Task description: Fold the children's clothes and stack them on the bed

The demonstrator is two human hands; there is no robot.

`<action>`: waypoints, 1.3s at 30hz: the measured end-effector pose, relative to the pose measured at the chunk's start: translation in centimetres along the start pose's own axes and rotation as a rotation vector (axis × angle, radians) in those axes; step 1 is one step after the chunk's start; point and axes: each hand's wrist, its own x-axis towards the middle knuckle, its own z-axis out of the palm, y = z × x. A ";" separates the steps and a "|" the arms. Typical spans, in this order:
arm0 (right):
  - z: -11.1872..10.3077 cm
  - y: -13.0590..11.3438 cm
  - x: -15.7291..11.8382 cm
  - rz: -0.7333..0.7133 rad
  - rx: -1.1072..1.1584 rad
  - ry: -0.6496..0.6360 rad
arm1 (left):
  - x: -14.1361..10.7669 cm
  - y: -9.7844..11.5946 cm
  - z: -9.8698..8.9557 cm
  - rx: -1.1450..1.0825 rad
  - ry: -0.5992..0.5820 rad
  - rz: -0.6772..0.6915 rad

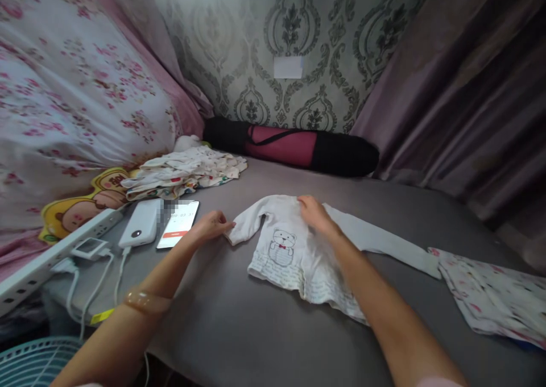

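Patterned damask wallpaper backs a grey covered surface. The left hand [213, 226] pinches the left cuff of a white bear-print long-sleeved shirt [281, 248], which lies spread mid-surface; the right hand [314, 212] grips its far edge near the neckline. Left of the shirt are a smartphone [178, 225] and a white power bank [140, 225]; far left, folded printed clothes [185, 171]; near right, a floral garment [497, 296].
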 end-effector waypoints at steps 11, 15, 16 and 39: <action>6.7 -6.4 1.5 0.077 0.041 0.013 | 3.5 -0.2 -1.9 -0.566 0.147 0.049; 7.1 -6.6 1.3 0.098 0.044 -0.012 | 5.8 0.0 -2.2 -0.381 0.373 -0.048; 7.2 -6.7 1.3 0.093 0.032 -0.004 | 6.1 0.0 -2.0 -0.260 0.413 -0.033; -0.8 -0.8 -2.9 0.014 0.607 0.032 | 2.2 -0.6 -2.3 0.048 0.402 -0.014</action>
